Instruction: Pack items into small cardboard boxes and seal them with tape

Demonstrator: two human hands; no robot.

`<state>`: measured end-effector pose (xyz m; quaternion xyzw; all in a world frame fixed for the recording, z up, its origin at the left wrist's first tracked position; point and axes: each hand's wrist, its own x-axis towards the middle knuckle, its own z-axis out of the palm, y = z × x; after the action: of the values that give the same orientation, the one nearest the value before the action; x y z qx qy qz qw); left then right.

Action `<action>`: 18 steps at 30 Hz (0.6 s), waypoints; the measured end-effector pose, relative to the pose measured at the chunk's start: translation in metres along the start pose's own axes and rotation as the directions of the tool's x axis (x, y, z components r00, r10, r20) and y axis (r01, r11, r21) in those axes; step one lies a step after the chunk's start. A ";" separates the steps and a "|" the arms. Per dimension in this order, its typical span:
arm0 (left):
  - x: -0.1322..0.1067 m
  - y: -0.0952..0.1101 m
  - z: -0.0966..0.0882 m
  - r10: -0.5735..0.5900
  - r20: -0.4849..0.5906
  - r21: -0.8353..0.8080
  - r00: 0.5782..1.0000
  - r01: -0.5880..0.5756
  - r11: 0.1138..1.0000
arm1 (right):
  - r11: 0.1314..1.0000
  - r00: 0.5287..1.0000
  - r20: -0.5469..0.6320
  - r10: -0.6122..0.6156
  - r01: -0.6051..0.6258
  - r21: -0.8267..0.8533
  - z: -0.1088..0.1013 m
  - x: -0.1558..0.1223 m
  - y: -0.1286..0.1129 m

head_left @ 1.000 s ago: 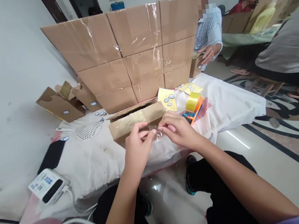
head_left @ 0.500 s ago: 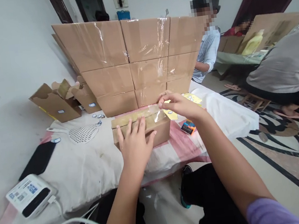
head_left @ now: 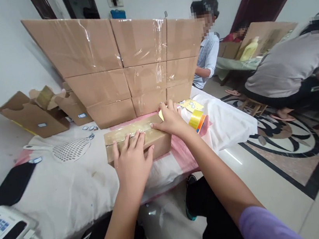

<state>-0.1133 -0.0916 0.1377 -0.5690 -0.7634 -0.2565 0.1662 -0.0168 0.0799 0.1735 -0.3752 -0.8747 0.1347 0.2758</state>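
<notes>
A small cardboard box (head_left: 158, 142) lies on the cloth-covered table (head_left: 68, 186) in front of me, with clear tape along its top seam. My left hand (head_left: 132, 160) rests flat and open on the box's near left side, fingers spread. My right hand (head_left: 169, 119) presses down on the taped top at the box's right end, fingers flat. A yellow tape roll in an orange dispenser (head_left: 197, 120) sits just right of my right hand.
A wall of taped cardboard boxes (head_left: 117, 66) stands behind. Open boxes (head_left: 35, 114) and a white slotted scoop (head_left: 69, 149) lie left, a phone (head_left: 8, 186) and power bank (head_left: 4, 232) near left. Yellow sticker sheets (head_left: 191, 104) lie right. Other people sit at the right.
My right hand came down from holding the tape end above the box onto its top. My left hand stayed flat on the box. The view shifted left.
</notes>
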 end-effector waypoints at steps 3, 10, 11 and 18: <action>0.000 0.003 -0.001 -0.008 -0.014 -0.013 1.000 0.008 1.000 | 0.996 0.996 0.050 0.070 -0.073 0.059 -0.003 -0.002 0.002; -0.003 -0.002 0.002 0.007 -0.048 -0.035 0.999 -0.009 0.999 | 0.930 0.916 0.395 -0.067 -0.087 0.358 -0.031 -0.016 0.026; -0.003 -0.004 0.003 0.008 -0.051 -0.043 0.999 -0.011 0.999 | 0.928 0.927 0.372 -0.041 -0.103 0.359 -0.033 -0.019 0.029; -0.008 0.042 -0.011 -0.056 -0.067 -0.572 0.996 0.007 0.820 | 0.780 0.915 0.400 -0.057 -0.209 0.589 -0.028 -0.029 0.030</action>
<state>-0.0712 -0.0945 0.1506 -0.5691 -0.6535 -0.4988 0.0146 0.0337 0.0801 0.1722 -0.2637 -0.8022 0.4990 0.1950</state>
